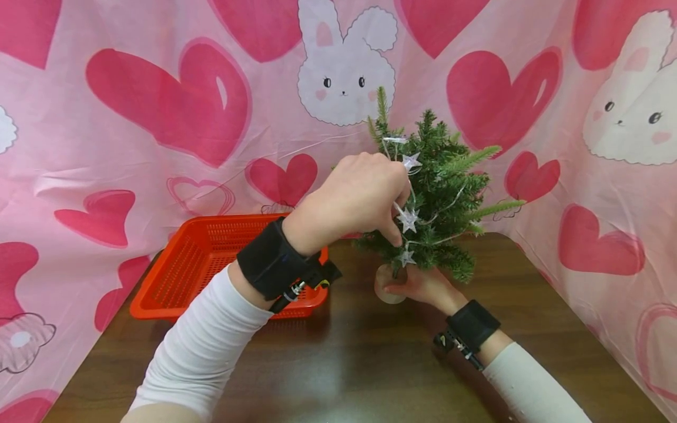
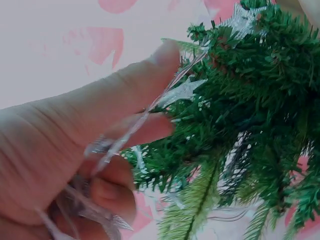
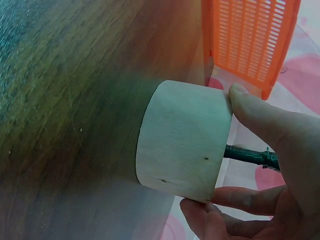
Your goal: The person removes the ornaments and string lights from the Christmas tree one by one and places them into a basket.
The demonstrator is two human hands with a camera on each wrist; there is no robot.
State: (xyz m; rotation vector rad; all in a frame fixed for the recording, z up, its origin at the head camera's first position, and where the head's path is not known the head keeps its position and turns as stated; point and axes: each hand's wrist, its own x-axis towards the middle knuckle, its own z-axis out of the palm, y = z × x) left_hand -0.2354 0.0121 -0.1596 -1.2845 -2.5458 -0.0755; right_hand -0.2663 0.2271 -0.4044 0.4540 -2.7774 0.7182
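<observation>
A small artificial Christmas tree [image 1: 441,182] with green branches stands on the table, on a round pale wooden base [image 3: 182,140]. Clear star-shaped string lights [image 1: 408,220] run over its left side and loop among the branches. My left hand [image 1: 354,191] is at that side, its lower fingers curled round a bundle of the star lights and their clear wire. In the left wrist view, the wire runs up from this hand [image 2: 60,135] to the branches. Low down, my right hand [image 1: 428,285] grips the rim of the base, its thumb and fingers on opposite sides of the dark stem.
An orange-red perforated plastic basket [image 1: 153,294] sits on the brown wooden table [image 1: 328,376], left of the tree and partly behind my left forearm. Pink cloth [image 1: 132,176] with hearts and rabbits hangs close behind the table and along its sides.
</observation>
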